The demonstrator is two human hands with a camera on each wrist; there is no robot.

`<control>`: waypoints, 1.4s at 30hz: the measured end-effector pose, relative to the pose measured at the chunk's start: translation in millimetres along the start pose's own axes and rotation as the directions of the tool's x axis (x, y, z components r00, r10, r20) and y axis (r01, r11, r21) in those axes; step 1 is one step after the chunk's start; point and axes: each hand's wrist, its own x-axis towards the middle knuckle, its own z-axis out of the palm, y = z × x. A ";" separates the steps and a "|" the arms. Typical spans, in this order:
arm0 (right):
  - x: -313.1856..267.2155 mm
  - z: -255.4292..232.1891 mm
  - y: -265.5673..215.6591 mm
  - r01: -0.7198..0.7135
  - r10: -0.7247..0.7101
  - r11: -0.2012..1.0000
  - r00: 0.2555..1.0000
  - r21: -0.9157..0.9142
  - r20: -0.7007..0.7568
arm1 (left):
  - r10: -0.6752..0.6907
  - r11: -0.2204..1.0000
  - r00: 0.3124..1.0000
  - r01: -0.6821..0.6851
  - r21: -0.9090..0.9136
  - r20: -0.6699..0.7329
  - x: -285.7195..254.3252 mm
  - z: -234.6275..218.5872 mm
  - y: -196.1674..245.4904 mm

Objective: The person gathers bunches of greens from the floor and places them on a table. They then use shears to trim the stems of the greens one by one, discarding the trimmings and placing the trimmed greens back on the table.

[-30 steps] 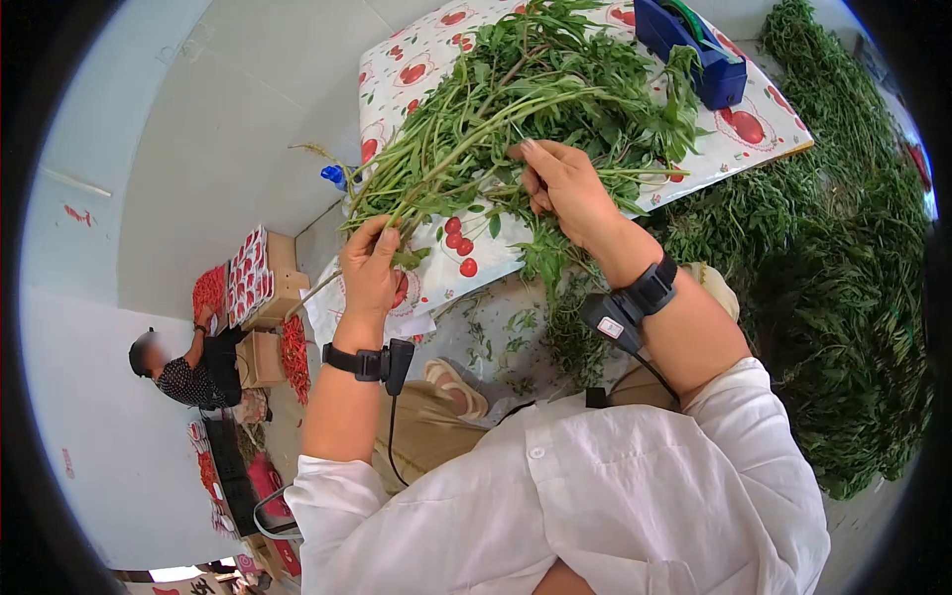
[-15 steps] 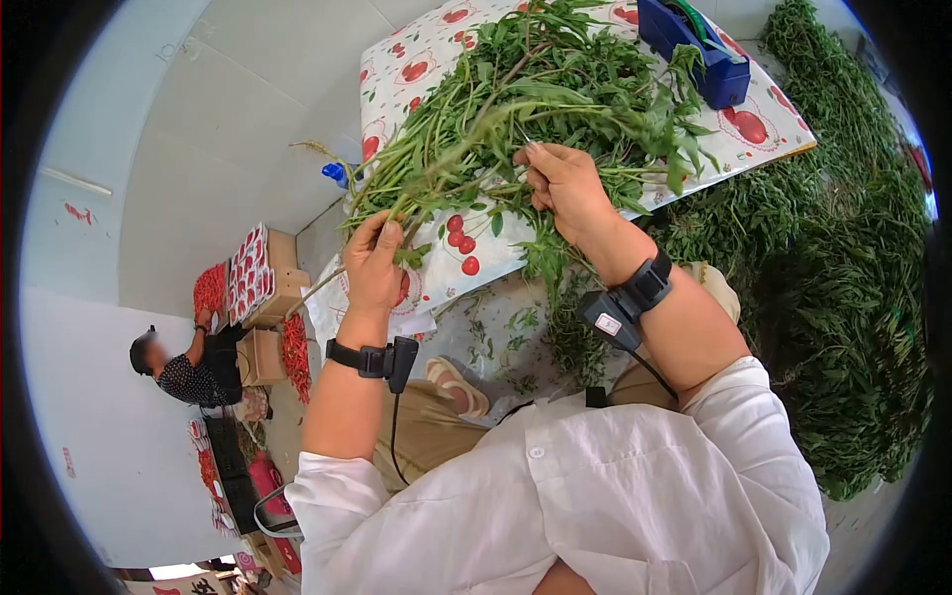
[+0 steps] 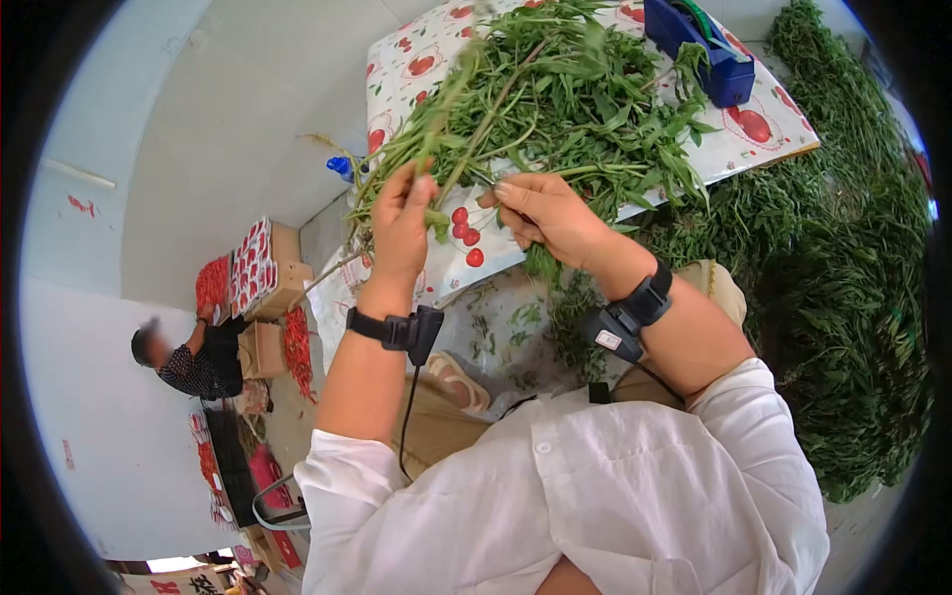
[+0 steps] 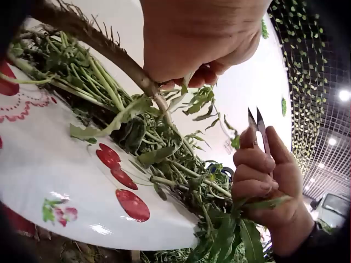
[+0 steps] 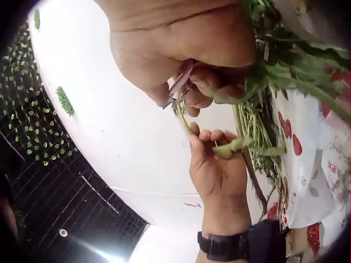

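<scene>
1. Head view: The left hand (image 3: 400, 223) pinches a green stem (image 3: 434, 129) between thumb and curled fingers; the stem rises from the grip, blurred. The right hand (image 3: 555, 216), just beside it, curls round small snips (image 3: 482, 178). Beyond both hands, a pile of leafy stems (image 3: 585, 109) lies on the cherry-printed worktop (image 3: 421, 64), with a blue tape dispenser (image 3: 699, 55) at its far right.
2. Left wrist view: The left hand fills the top, its fingertips partly hidden. A thick brownish stem (image 4: 112, 52) slants past under it. The right hand, at right, holds the snips upright, blades slightly apart, fingers closed round the handles.
3. Right wrist view: The right hand, large at the top, grips the snips, blades pointing down at the upper end of the green stem. The left hand, below, holds that stem in bent fingers.
</scene>
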 end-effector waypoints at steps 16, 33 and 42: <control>12.5 1.5 17.7 0.123 -0.140 0.893 0.990 0.432 0.006 | -0.017 0.805 0.922 -0.217 0.552 0.387 -30.2 -24.0 -8.1; -7.6 20.2 13.3 0.092 -0.117 0.760 0.993 -0.644 0.004 | -0.094 0.754 0.996 0.078 0.652 -0.010 -51.1 -52.7 -12.0; -15.5 33.0 17.7 0.042 -0.060 0.945 0.997 -0.323 -0.046 | 0.372 0.093 0.870 -0.381 0.920 0.323 -44.8 -26.3 28.9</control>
